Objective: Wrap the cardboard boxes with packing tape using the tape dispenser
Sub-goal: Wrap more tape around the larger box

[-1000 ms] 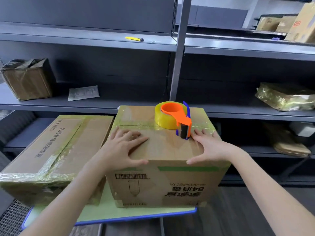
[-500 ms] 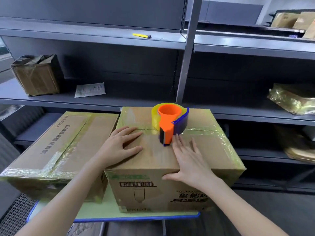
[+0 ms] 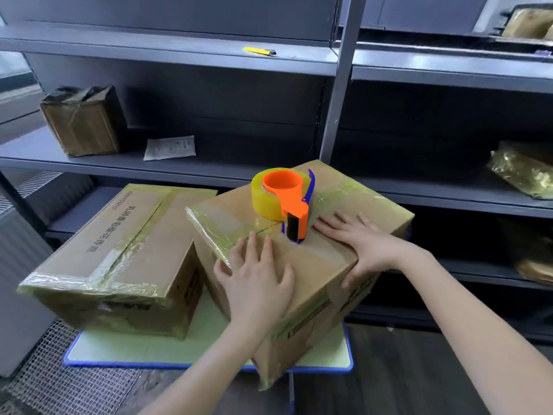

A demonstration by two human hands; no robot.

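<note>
A tape-wrapped cardboard box (image 3: 338, 259) stands turned at an angle on a small green-topped cart (image 3: 209, 351). An orange tape dispenser (image 3: 285, 199) with a yellowish tape roll sits free on the box top. My left hand (image 3: 257, 278) lies flat on the box's near left top, fingers spread. My right hand (image 3: 362, 242) rests on the top to the right of the dispenser, with the thumb hooked over the near edge. A second taped box (image 3: 119, 253) sits to the left on the same cart, touching the first.
Grey metal shelving (image 3: 179, 166) runs behind the cart, with an upright post (image 3: 338, 85). A worn box (image 3: 83, 121) and a paper sheet (image 3: 170, 148) lie on the middle shelf, a yellow utility knife (image 3: 258, 51) above, wrapped parcels (image 3: 526, 169) at right. A mesh floor mat (image 3: 59, 381) lies lower left.
The box with the dispenser on it has turned, so one corner now points toward me. My right hand moved from the top's middle to its right edge; my left hand slid nearer.
</note>
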